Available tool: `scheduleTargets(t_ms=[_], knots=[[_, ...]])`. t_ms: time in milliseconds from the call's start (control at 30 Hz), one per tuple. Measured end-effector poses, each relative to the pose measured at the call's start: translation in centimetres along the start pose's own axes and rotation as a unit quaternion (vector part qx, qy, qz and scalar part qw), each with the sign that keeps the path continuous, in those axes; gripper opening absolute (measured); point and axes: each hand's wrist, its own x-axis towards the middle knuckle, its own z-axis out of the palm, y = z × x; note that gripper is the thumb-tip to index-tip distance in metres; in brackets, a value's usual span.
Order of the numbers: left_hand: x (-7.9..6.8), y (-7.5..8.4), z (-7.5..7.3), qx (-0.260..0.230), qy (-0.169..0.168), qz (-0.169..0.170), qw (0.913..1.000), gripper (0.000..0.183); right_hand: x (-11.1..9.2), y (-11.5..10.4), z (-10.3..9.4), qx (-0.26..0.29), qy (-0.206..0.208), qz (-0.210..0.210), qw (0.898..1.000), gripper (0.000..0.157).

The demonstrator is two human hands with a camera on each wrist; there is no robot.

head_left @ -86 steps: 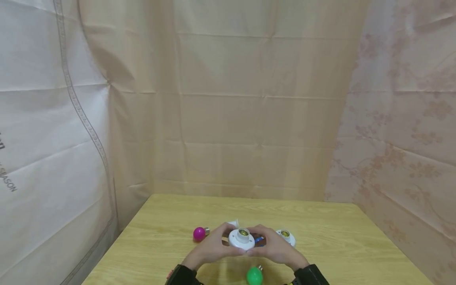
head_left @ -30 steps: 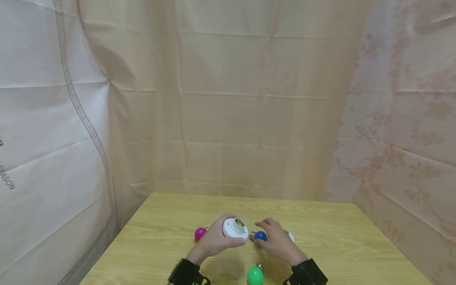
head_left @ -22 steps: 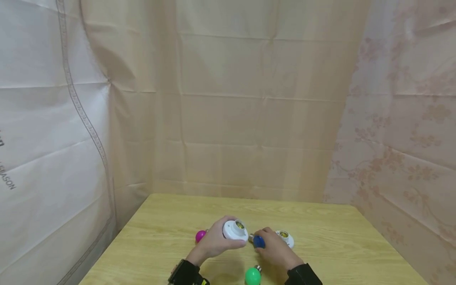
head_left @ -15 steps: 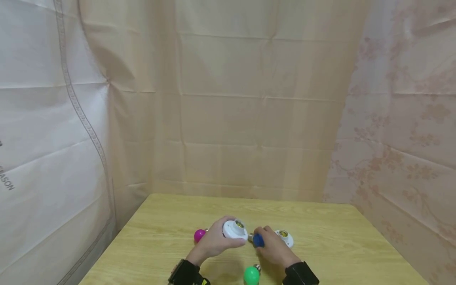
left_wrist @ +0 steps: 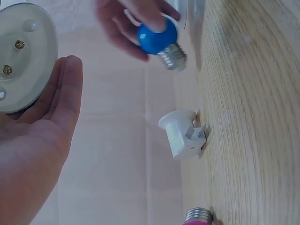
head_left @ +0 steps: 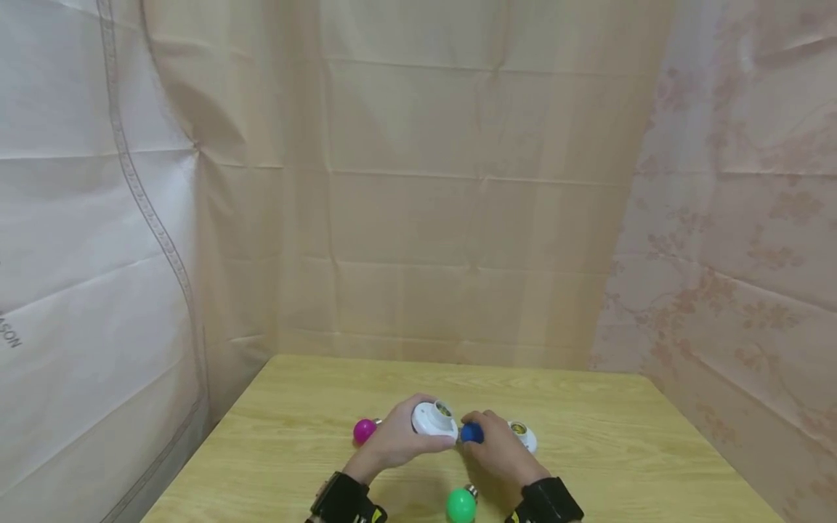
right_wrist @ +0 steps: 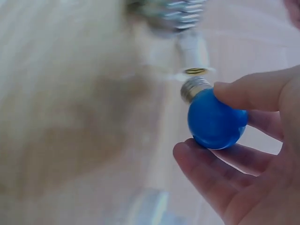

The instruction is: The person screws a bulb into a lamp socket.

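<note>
My left hand point(head_left: 391, 438) grips a white round lamp holder point(head_left: 431, 421) by its edge, the brass-lined socket facing up. The left wrist view shows the underside of this lamp holder point(left_wrist: 26, 56) with two brass screws. Just to its right, my right hand point(head_left: 498, 444) pinches a blue light bulb point(head_left: 472, 433) between thumb and fingers. The bulb's metal screw base point(right_wrist: 194, 88) points away from the palm, toward the left hand's side. In the left wrist view the blue bulb point(left_wrist: 158, 37) hangs clear of the tabletop.
A second round lamp holder point(head_left: 521, 434) lies right of the right hand. A magenta bulb point(head_left: 365, 431) lies left of the left hand; a green bulb point(head_left: 461, 505) lies nearest the person. A white flanged socket point(left_wrist: 180, 133) stands on the wooden table point(left_wrist: 253, 140). Cloth sheets point(head_left: 418, 218) hang around.
The right hand let go of the lamp holder, reached to the blue bulb and took hold of it. The bulb has since moved slightly left and up. The left hand keeps the lamp holder.
</note>
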Motion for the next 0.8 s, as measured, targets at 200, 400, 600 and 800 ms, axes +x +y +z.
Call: scheduleTargets(t_ms=[200, 400, 600, 800], knots=[[-0.5, 2.0, -0.1, -0.012, -0.004, 0.008, 0.9999, 0.056, 0.1, -2.0, -2.3, 0.030, 0.020, -0.023, 0.999, 0.039], [-0.7, 3.0, -0.3, -0.009, -0.012, 0.010, 0.9998, 0.056, -0.2, -4.2, -4.6, 0.083, 0.060, -0.025, 0.994, 0.042], [-0.8, 3.2, -0.1, 0.000, -0.008, 0.003, 1.0000, 0.056, -0.8, -5.3, -5.8, 0.125, 0.080, -0.008, 0.989, 0.038], [-1.0, 3.6, -0.2, 0.006, -0.012, 0.003, 0.9999, 0.055, -1.0, -5.7, -6.7, 0.122, 0.080, -0.006, 0.989, 0.038]])
